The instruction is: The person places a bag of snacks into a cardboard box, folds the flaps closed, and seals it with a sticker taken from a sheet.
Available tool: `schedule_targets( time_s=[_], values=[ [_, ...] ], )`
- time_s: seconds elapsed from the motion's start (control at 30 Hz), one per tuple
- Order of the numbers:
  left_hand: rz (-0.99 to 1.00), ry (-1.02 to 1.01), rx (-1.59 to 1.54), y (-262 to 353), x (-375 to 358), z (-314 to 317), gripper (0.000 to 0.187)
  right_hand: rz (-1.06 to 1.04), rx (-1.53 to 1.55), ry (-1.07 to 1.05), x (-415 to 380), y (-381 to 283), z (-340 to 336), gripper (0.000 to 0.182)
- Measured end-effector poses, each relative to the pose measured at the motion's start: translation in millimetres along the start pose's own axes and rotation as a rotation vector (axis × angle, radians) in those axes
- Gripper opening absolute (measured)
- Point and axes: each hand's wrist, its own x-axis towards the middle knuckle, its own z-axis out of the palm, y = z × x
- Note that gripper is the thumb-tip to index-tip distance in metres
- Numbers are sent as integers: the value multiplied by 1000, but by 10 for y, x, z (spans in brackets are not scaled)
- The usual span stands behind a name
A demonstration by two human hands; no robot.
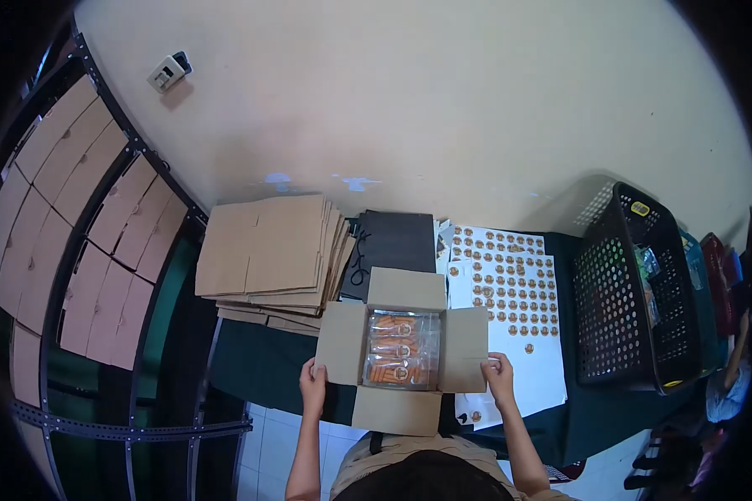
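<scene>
An open cardboard box [398, 411] sits at the table's front edge with its four flaps folded outward. Inside lie clear plastic packs [403, 349] of orange stick-shaped pieces, each bearing a small round label. My left hand [312, 389] grips the outer edge of the left flap, fingers closed on it. At the lower corner of the right flap, my right hand [499, 377] is closed on the cardboard. Beside that hand lie white sheets [518, 367] with rows of round brown stickers.
Flattened cardboard boxes [263, 242] are stacked at the left of the dark-covered table. Black scissors [358, 274] lie near a dark folder [399, 238]. A black perforated basket [612, 309] stands right. Metal shelving [134, 167] with cartons is at far left. A person's arm [737, 355] shows far right.
</scene>
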Motion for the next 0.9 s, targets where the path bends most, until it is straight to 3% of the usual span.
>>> schedule_targets(
  time_s=[0.07, 0.13, 0.23, 0.3, 0.33, 0.4, 0.6, 0.67, 0.7, 0.73, 0.8, 0.87, 0.9],
  values=[
    [157, 77, -52, 12, -76, 76, 33, -65, 28, -57, -41, -219, 56, 26],
    [132, 74, -91, -191, -33, 53, 32, -252, -128, -131, -190, -600, 307, 29],
    [12, 100, -78, -173, -111, 112, 31, -298, -235, -210, -246, -514, 701, 35],
    [68, 125, -99, -126, -180, 165, 33, -603, -615, -260, -223, -271, 941, 39],
    [67, 129, -100, -101, -221, 180, 33, -605, -614, -264, -249, -213, 1008, 39],
    [82, 150, -27, -63, -271, 208, 34, -567, -916, -314, -279, -87, 1107, 41],
    [130, 210, 26, -96, -341, 238, 34, -633, -932, -295, -275, -3, 1062, 42],
    [330, 213, 108, 159, -520, 343, 34, -624, -912, -315, -250, -42, 1013, 41],
    [234, 149, 98, 378, -663, 396, 35, -637, -862, -325, -236, -54, 994, 40],
    [268, 130, 216, 355, -677, 417, 34, -651, -811, -336, -225, -57, 977, 39],
    [577, 102, 356, 403, -722, 500, 34, -633, -747, -339, -219, -44, 943, 40],
    [521, 27, 360, 404, -716, 501, 38, -616, -687, -333, -181, -33, 919, 40],
    [573, 131, 384, 360, -660, 491, 41, -583, -628, -320, -135, -20, 910, 40]
  ],
)
